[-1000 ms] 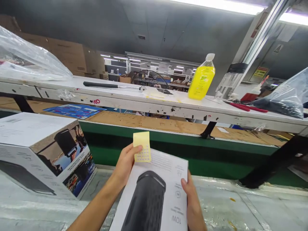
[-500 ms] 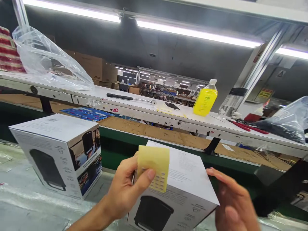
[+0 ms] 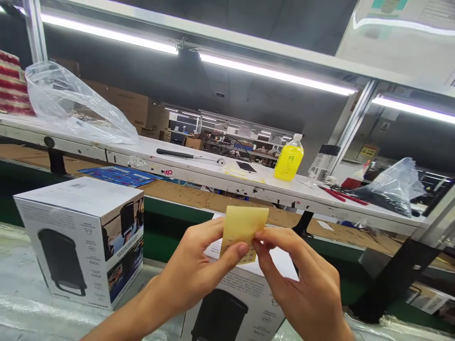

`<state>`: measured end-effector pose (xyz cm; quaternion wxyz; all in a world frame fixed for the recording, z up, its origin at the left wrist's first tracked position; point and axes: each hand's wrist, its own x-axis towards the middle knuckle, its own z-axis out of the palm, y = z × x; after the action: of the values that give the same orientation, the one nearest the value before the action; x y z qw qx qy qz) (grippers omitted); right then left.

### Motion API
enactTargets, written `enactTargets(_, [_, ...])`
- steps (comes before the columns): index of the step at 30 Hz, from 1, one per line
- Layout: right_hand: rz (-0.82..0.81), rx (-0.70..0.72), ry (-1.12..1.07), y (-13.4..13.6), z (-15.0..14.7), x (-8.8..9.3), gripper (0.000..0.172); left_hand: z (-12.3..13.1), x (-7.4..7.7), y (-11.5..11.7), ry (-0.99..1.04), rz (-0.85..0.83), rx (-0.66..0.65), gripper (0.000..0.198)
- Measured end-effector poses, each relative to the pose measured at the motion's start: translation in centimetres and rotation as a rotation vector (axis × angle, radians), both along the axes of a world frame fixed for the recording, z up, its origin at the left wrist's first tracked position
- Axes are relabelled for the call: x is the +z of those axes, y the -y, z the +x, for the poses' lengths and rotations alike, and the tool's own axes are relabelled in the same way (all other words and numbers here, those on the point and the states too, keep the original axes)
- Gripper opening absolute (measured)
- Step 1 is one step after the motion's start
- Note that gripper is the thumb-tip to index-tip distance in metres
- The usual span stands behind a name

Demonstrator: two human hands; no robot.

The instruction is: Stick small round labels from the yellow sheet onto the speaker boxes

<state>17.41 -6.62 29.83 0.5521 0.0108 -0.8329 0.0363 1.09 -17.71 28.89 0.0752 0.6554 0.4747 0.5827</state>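
My left hand [image 3: 204, 260] holds a yellow sheet of small stickers [image 3: 245, 225] between thumb and fingers, with rows of small dark print low on it. At the sheet's right edge, the thumb and forefinger of my right hand [image 3: 302, 274] are pinched together; whether a single sticker is between them is hidden. Below and behind both hands stands a white printed carton [image 3: 259, 308] with a picture of a black device, its top partly covered by the hands and sheet. A matching carton [image 3: 71, 251] stands upright to the left, touched by neither hand.
A white shelf [image 3: 199, 166] runs across behind the cartons. On it are a clear plastic bag [image 3: 81, 109], a black-handled tool [image 3: 177, 154], a bottle of yellow liquid [image 3: 289, 158], a clear black-lidded bottle [image 3: 323, 163] and red-handled pliers [image 3: 346, 195]. Blue printed sheets [image 3: 117, 175] lie underneath.
My right hand has left the near carton's right edge and moved left to pinch the sticker sheet's edge. The left hand and sheet have shifted slightly right. The camera view has tilted up somewhat.
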Motion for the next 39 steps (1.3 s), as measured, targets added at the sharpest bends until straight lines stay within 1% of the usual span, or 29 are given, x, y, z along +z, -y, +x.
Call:
enactTargets(1, [0.068,-0.043,-0.022,0.0,-0.1,0.1,0.028,0.0,0.0,-0.2,-0.008,0.016,0.010,0.039])
enactTargets(3, [0.142,-0.112,-0.065,0.0,-0.1,0.4,0.028,0.1,-0.1,-0.5,-0.007,0.028,0.015,0.035])
enactTargets(6, [0.144,-0.140,-0.079,0.0,0.1,0.7,0.026,0.2,-0.1,-0.7,0.031,0.021,0.006,0.027])
enactTargets(11, [0.028,-0.052,-0.049,-0.4,0.1,1.0,0.022,0.4,-0.1,-0.7,0.150,0.017,-0.043,0.018])
enactTargets(13, [0.053,-0.067,-0.060,-0.4,0.1,0.8,0.024,0.4,-0.1,-0.8,0.171,0.017,-0.051,0.017])
enactTargets(15, [0.125,-0.129,-0.083,-0.3,0.2,0.6,0.029,0.4,-0.2,-0.9,0.180,0.006,-0.050,0.019])
enactTargets(17, [0.143,-0.167,-0.081,-0.3,0.3,0.4,0.025,0.5,-0.3,-1.1,0.178,0.000,-0.027,0.017])
enactTargets(19, [0.091,-0.157,-0.057,-0.2,0.3,0.5,0.017,0.6,-0.4,-1.3,0.164,0.013,0.015,0.016])
enactTargets(23, [0.017,-0.128,-0.008,0.0,0.3,1.1,0.022,0.8,-0.6,-1.3,0.176,0.008,0.061,0.029])
enactTargets(26, [-0.027,-0.095,0.032,0.3,-0.2,1.9,0.019,0.7,-0.4,-0.9,0.182,-0.002,0.071,0.027])
enactTargets(28, [-0.064,-0.053,0.081,0.4,-0.7,2.6,0.013,0.0,-0.3,-0.5,0.230,-0.006,0.067,0.026])
enactTargets(30, [-0.119,0.027,0.173,0.4,-1.6,3.3,0.005,-1.6,-0.8,-0.2,0.364,-0.003,0.088,0.031])
enactTargets(31, [-0.175,0.082,0.253,0.3,-2.1,3.6,0.003,-2.7,-1.5,-0.1,0.452,0.016,0.121,0.034])
enactTargets(32, [-0.249,0.133,0.359,0.1,-2.8,3.9,0.006,-3.9,-2.6,-0.2,0.552,0.044,0.165,0.035])
enactTargets(33, [-0.327,0.168,0.482,-0.2,-3.5,4.2,0.007,-5.2,-4.1,-0.3,0.648,0.085,0.219,0.037])
enactTargets(34, [-0.400,0.181,0.605,-0.5,-4.3,4.3,0.007,-6.5,-5.9,-0.6,0.727,0.104,0.269,0.040])
enactTargets(35, [-0.470,0.178,0.737,-0.8,-5.0,4.4,0.005,-7.8,-8.1,-0.9,0.838,0.093,0.301,0.046])
enactTargets(36, [-0.528,0.168,0.864,-1.1,-5.8,4.5,0.004,-8.8,-10.6,-1.3,0.893,0.023,0.333,0.054])
enactTargets(39, [-0.624,0.156,1.137,-1.7,-7.4,4.6,0.019,-10.7,-19.0,-2.3,0.928,-0.218,0.368,0.072])
